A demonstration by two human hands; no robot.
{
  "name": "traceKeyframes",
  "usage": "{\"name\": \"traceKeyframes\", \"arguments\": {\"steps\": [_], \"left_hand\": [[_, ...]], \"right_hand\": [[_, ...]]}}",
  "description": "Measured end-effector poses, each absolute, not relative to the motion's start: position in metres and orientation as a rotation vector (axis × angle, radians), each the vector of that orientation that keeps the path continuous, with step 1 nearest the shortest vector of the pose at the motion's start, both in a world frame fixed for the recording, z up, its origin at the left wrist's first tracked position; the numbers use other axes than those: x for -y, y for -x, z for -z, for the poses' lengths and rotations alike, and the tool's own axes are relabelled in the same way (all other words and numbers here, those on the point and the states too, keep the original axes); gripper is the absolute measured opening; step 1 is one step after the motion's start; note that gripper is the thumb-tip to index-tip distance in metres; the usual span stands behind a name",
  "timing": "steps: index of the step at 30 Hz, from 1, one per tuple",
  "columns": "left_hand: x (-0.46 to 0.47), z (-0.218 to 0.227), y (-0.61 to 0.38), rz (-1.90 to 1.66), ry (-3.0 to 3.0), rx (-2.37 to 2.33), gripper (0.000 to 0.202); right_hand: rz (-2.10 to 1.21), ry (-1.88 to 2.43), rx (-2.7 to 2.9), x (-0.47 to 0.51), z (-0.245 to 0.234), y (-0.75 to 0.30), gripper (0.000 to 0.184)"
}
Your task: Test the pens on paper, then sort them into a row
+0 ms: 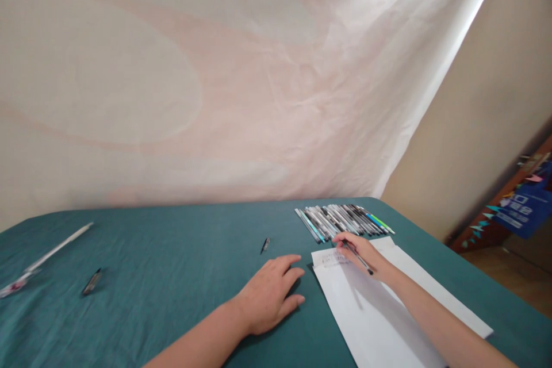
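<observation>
My right hand (353, 250) is closed around a pen (361, 260), its tip over the top part of a white sheet of paper (371, 310). Dark handwriting (334, 257) shows on the paper just left of that hand. My left hand (272, 294) lies on the green tablecloth to the left of the paper, fingers spread and holding nothing. Beyond that hand lies a small dark pen cap (265, 245). Just past the paper's far edge is a row of many pens (340, 221), side by side, mostly grey and black with some blue and green.
A dark, clear-looking small item (92, 282) lies at the left of the table (172, 253). Farther left is a long white stick-like thing (58, 250) with a pinkish end. A pale curtain (241, 98) hangs behind the table. A blue sign (524, 210) is at the far right.
</observation>
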State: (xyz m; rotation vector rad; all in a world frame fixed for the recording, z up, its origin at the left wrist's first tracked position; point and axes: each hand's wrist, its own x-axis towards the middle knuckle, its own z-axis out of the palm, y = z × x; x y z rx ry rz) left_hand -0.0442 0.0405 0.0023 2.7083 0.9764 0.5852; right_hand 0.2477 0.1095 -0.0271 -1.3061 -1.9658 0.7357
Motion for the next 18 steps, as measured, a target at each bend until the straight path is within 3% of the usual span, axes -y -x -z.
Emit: {"name": "traceKeyframes", "arguments": {"steps": [14, 18], "left_hand": [[-0.043, -0.008, 0.047, -0.343, -2.78, -0.704, 0.051], [-0.043, -0.007, 0.046, -0.338, -2.781, -0.712, 0.05]], "right_hand": [[-0.731, 1.378, 1.646, -0.106, 0.012, -0.251, 0.051], [-0.677, 1.54, 1.626, -0.104, 0.017, -0.283, 0.044]]}}
